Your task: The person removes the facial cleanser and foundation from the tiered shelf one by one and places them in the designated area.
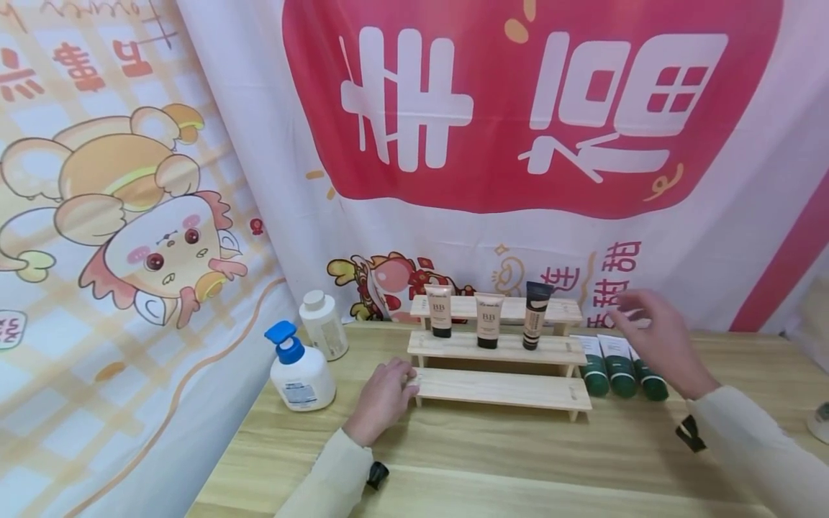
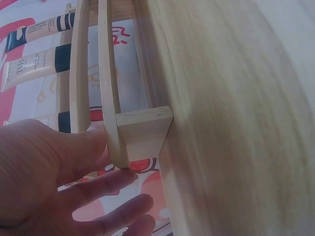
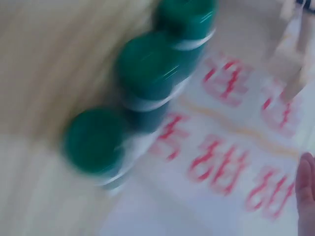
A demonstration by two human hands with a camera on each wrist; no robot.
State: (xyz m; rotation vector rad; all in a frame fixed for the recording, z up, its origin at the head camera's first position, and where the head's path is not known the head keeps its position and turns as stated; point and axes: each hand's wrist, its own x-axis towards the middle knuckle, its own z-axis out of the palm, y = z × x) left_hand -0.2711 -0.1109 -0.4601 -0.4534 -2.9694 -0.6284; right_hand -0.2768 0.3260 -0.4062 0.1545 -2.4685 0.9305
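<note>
A three-tier wooden rack (image 1: 505, 387) stands on the table, with two pink BB tubes (image 1: 440, 311) (image 1: 488, 320) and a black-capped dark tube (image 1: 536, 316) upright on its middle tier. The left hand (image 1: 383, 400) pinches the left end of the lowest tier; in the left wrist view the thumb and fingers of that hand (image 2: 54, 172) lie at the board's end (image 2: 114, 142). Above and behind the green-capped tubes (image 1: 622, 367), right of the rack, the right hand (image 1: 663, 338) is raised, holding nothing, fingers loosely bent. Its fingertips edge into the blurred right wrist view beside the green caps (image 3: 147, 73).
A white pump bottle with a blue top (image 1: 301, 378) and a white capped bottle (image 1: 326, 327) stand left of the rack. Printed cloth (image 1: 246, 216) hangs behind and at the left. Part of a white container (image 1: 820, 423) shows at the right edge.
</note>
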